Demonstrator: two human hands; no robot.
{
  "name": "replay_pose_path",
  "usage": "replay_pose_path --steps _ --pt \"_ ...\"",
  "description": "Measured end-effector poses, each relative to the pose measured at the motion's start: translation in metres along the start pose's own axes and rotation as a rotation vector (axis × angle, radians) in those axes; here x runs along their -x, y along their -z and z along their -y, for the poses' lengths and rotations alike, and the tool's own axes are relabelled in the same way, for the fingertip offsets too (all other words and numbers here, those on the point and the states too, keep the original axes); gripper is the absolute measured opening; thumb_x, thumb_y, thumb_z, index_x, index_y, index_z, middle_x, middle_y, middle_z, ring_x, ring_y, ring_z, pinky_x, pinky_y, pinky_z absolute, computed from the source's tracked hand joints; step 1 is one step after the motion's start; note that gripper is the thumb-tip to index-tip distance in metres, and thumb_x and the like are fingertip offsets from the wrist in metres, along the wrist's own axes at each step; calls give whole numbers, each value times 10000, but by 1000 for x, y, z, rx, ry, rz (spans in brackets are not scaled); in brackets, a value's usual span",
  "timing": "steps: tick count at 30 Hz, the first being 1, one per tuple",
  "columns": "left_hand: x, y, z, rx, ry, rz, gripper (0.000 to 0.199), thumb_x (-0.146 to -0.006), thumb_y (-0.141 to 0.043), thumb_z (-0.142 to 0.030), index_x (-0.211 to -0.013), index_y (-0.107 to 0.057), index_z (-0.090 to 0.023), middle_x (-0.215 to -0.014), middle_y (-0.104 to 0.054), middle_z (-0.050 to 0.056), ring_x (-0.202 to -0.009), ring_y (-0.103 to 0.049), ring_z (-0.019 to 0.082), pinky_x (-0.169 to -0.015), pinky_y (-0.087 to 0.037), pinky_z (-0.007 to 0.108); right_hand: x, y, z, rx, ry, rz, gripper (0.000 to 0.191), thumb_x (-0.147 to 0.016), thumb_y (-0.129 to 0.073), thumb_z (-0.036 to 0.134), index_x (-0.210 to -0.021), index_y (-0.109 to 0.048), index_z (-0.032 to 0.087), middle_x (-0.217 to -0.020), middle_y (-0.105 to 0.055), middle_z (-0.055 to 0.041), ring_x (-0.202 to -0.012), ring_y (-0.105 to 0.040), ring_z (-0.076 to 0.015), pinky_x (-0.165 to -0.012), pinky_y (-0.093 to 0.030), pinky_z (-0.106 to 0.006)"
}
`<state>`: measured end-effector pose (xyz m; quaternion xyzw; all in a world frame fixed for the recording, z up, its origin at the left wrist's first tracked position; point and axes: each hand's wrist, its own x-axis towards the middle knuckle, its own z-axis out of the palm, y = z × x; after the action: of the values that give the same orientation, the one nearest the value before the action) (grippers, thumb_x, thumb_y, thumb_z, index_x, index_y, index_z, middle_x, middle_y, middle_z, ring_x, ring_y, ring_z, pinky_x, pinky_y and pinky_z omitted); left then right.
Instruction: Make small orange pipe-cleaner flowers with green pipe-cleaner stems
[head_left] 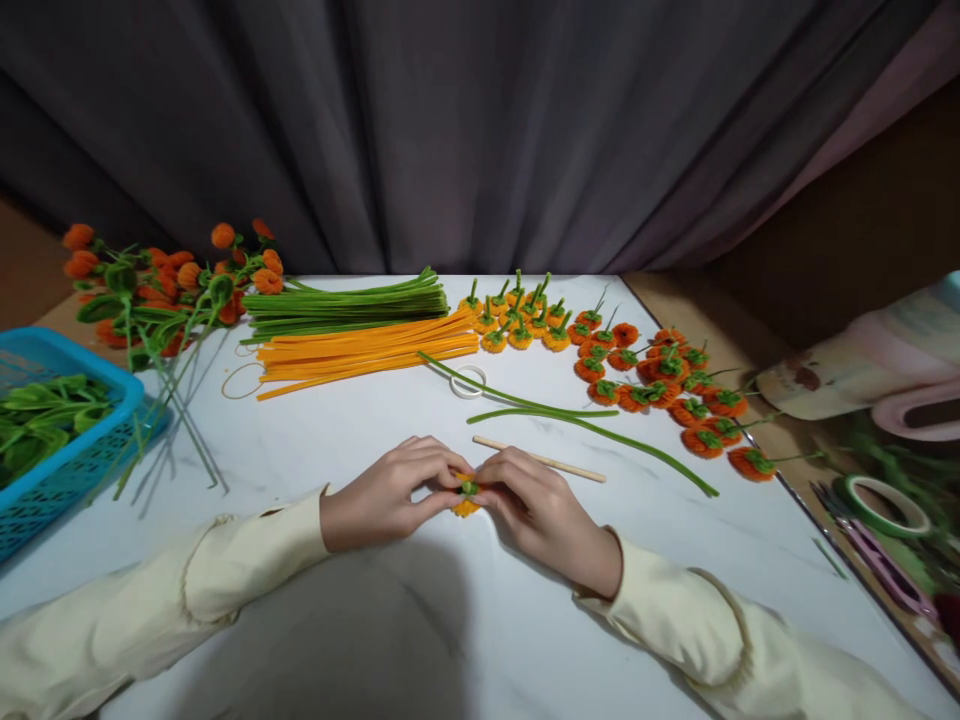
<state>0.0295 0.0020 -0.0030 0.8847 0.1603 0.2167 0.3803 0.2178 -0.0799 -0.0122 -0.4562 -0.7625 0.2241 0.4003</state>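
Between my two hands, low over the white table, is a small yellow-orange pipe cleaner pumpkin (466, 508) with a green top. My left hand (401, 490) pinches its left side with thumb and fingers. From the right, my right hand (544, 515) grips it too, fingers curled over it, so much of it is hidden. Just behind my right hand lies a thin wooden stick (559, 464). Two loose green pipe cleaners (600, 425) stretch across the table beyond the stick. A white ring, likely a roll of tape (469, 380), lies near their left end.
Bundles of green pipe cleaners (349, 308) and orange pipe cleaners (360, 352) lie at the back. Rows of yellow pumpkins (556, 338) and orange pumpkins (703, 440) stand right of them. A blue basket (75, 500) is at left; green tape (885, 505) and pink-handled scissors (892, 575) at right.
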Motion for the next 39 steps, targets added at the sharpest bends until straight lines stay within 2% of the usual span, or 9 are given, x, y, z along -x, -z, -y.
replay_pose_path --steps 5,6,9,11,15,21,28,34,39 --pt "-1 3 1 25 28 35 41 -847 -570 -209 -824 -565 -176 -963 -655 41 -934 -572 155 -861 -403 300 0 1 -1 -25 -5 -16 66 -886 -492 162 -914 -546 189 -816 -597 -56 -766 -540 -171 -671 -468 -296" --pt "-2 4 1 29 46 57 69 -841 -581 -232 -883 -569 -178 -970 -649 44 -938 -571 159 -860 -407 300 0 1 -2 -36 -7 -18 69 -887 -499 172 -930 -549 192 -833 -604 -58 -781 -550 -172 -681 -475 -298" --pt "-3 9 0 5 101 126 335 -784 -644 -321 -1060 -522 -176 -1003 -614 60 -940 -560 179 -840 -425 305 0 3 -3 -65 -8 -21 126 -891 -508 212 -1012 -542 200 -905 -619 -69 -858 -576 -180 -741 -493 -310" --pt "-3 11 0 -30 109 148 416 -773 -649 -363 -1110 -493 -177 -978 -596 60 -908 -551 180 -818 -430 303 0 4 -3 -79 1 -22 180 -901 -495 233 -1076 -520 200 -949 -623 -78 -908 -582 -183 -796 -493 -325" --pt "-3 10 1 -79 82 143 333 -826 -580 -395 -1070 -519 -176 -869 -587 43 -810 -539 159 -754 -427 277 -1 6 1 -124 33 5 214 -919 -455 260 -1118 -498 195 -997 -614 -94 -944 -576 -186 -863 -477 -356" --pt "-3 9 5 -86 -23 133 288 -839 -578 -347 -1050 -542 -154 -906 -621 66 -848 -554 167 -776 -408 278 -2 7 2 -155 -9 68 225 -868 -552 266 -1074 -494 197 -1013 -580 -97 -886 -551 -183 -727 -497 -312" --pt "0 9 9 -188 -115 148 261 -842 -572 -368 -1002 -612 -166 -898 -591 70 -855 -534 169 -790 -388 284 0 2 -5 -111 -74 78 173 -861 -565 320 -967 -500 199 -894 -574 -54 -727 -509 -154 -631 -463 -284" --pt "0 6 8 -184 -97 143 208 -867 -536 -347 -846 -615 -156 -830 -568 48 -804 -519 150 -768 -375 271 -3 -1 -6 -122 -132 81 125 -831 -611 257 -846 -505 191 -793 -554 -15 -720 -512 -144 -636 -450 -269" --pt "-3 5 9 -133 -46 150 236 -822 -599 -361 -964 -581 -173 -943 -576 61 -910 -512 175 -831 -381 295 -3 -3 -7 -113 -127 61 181 -828 -611 340 -850 -512 189 -786 -555 -11 -680 -508 -136 -603 -451 -269"
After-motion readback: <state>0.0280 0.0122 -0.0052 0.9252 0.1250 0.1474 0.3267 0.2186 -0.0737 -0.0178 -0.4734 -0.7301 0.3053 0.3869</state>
